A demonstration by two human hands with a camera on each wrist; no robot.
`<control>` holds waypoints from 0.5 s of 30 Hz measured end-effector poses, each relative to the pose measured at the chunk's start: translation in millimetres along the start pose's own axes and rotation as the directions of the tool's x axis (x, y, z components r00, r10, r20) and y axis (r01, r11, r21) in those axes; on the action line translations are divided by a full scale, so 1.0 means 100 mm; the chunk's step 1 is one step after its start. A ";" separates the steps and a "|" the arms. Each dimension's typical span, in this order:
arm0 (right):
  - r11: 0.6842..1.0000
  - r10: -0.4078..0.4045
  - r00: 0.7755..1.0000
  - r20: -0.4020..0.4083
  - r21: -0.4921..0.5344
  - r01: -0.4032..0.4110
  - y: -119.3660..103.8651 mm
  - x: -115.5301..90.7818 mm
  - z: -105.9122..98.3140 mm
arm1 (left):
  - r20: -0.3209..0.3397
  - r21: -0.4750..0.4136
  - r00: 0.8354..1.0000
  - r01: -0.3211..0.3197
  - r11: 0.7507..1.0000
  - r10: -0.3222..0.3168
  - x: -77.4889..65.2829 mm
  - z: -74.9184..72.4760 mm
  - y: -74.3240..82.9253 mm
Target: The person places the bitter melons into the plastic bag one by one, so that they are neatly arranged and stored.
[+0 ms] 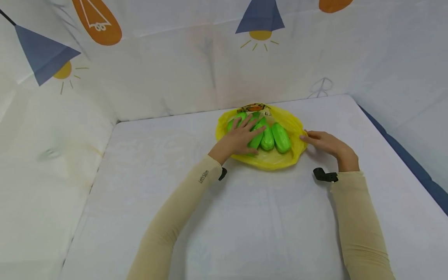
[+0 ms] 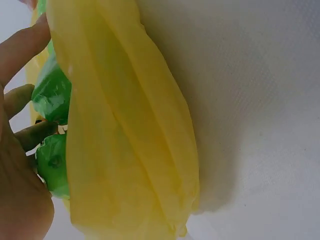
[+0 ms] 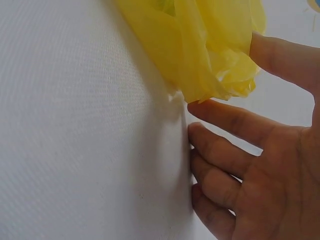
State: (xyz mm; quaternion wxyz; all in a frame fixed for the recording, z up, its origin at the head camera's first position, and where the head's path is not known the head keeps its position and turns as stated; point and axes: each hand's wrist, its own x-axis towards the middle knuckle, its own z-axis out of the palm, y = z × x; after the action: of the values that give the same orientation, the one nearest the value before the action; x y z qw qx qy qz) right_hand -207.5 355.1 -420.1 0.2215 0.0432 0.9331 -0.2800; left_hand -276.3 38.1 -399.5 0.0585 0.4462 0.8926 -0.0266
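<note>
A yellow plastic bag (image 1: 269,165) lies on the white table with its mouth spread wide. Several glossy green, long rounded pieces that look like vegetables (image 1: 281,138) rest inside it. My left hand (image 1: 239,139) reaches over the bag's left side, fingers spread across the green pieces. In the left wrist view, its fingers touch green pieces (image 2: 52,95) beside the raised yellow plastic (image 2: 125,125). At the bag's right edge is my right hand (image 1: 325,143). Its thumb and forefinger touch the gathered plastic (image 3: 215,65) from two sides, and its other fingers extend below.
The white table (image 1: 245,221) meets a pale cloth wall (image 1: 168,77) with printed lamp shapes behind the bag. A dark blue strip (image 1: 402,151) runs along the table's right edge. Black wrist mounts (image 1: 324,175) sit at both sleeves.
</note>
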 end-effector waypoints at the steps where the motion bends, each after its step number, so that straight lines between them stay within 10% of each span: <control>1: 1.000 -0.003 1.000 0.000 0.000 0.003 0.00 0.00 0.00 | 0.002 0.007 1.000 0.000 1.000 0.000 -0.01 -0.01 0.00; 15: 1.000 -0.022 1.000 0.003 -0.009 0.022 -0.03 -0.05 0.00 | -0.070 -0.076 0.997 0.023 0.997 -0.028 -0.27 -0.12 -0.04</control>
State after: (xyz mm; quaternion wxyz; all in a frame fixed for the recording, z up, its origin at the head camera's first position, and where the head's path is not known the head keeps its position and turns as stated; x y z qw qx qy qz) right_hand -203.8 352.7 -417.0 0.2197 0.0316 0.9345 -0.2783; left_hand -264.2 15.3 -384.2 0.0432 0.4329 0.9001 0.0223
